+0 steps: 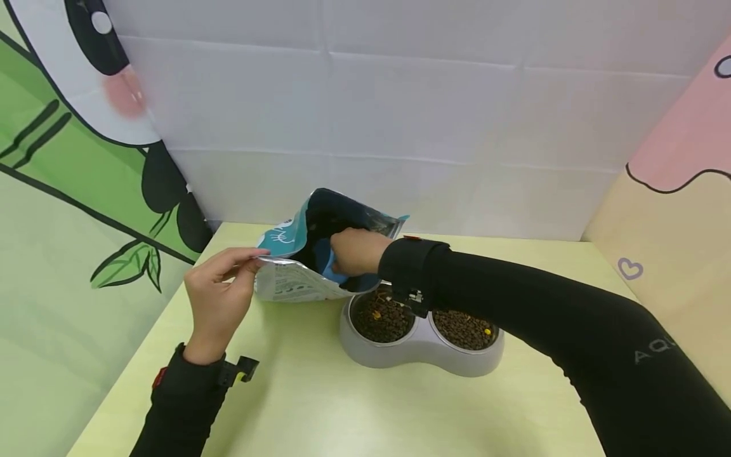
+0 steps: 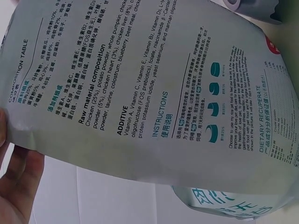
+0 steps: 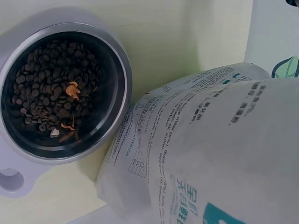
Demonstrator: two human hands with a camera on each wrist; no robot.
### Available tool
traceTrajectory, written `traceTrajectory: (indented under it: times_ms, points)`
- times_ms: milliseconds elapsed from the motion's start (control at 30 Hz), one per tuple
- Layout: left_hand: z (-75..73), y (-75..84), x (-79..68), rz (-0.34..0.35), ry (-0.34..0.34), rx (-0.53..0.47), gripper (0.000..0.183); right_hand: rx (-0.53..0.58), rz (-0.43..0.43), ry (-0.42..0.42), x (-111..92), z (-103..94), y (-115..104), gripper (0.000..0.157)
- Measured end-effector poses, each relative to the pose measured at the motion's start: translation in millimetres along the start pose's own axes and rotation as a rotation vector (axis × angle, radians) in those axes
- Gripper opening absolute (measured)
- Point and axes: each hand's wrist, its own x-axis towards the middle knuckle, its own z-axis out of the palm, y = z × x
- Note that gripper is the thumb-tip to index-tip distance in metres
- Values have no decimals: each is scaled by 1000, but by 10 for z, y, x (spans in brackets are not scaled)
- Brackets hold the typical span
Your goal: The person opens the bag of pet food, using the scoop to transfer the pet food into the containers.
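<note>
My left hand [image 1: 221, 295] pinches the near left edge of an open pet food bag [image 1: 294, 284] between thumb and fingers. Printed white and teal outside, the bag tilts toward me with its mouth wide and its inside dark. Reaching into that mouth, my right hand [image 1: 360, 249] grips a blue scoop [image 1: 327, 263], whose lower part is hidden in the bag. In the left wrist view the bag's text panel [image 2: 140, 107] fills the picture beside the left fingers. The right wrist view shows the bag's side [image 3: 224, 140] but not the right hand.
A grey double feeder [image 1: 419, 358] stands on the pale yellow table [image 1: 354, 419], just right of the bag. Brown kibble with orange bits fills part of the left bowl [image 3: 122, 93] and the right bowl [image 1: 465, 333]. A white wall sheet [image 1: 457, 114] rises behind the table.
</note>
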Motion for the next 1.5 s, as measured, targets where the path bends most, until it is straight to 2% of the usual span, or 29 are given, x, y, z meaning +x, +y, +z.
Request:
traceTrajectory:
  times_ms: [300,567,833,1033,1333,1500]
  points:
    - [17,11,5,2,-9,2,22,42,-32,23,22,57,30,23]
    - [36,5,17,7,-10,2,20,72,-45,60,52,112,81,29]
    - [35,-9,10,-2,-21,14,22,247,-46,49,46,104,70,35]
    - [36,-19,16,-4,-22,19,22,341,-77,84,39,90,81,37]
    - [34,-9,21,-1,-20,15,22,434,-62,142,20,62,96,40]
    - [35,-19,24,-1,-21,13,22,443,-49,161,-2,35,86,39]
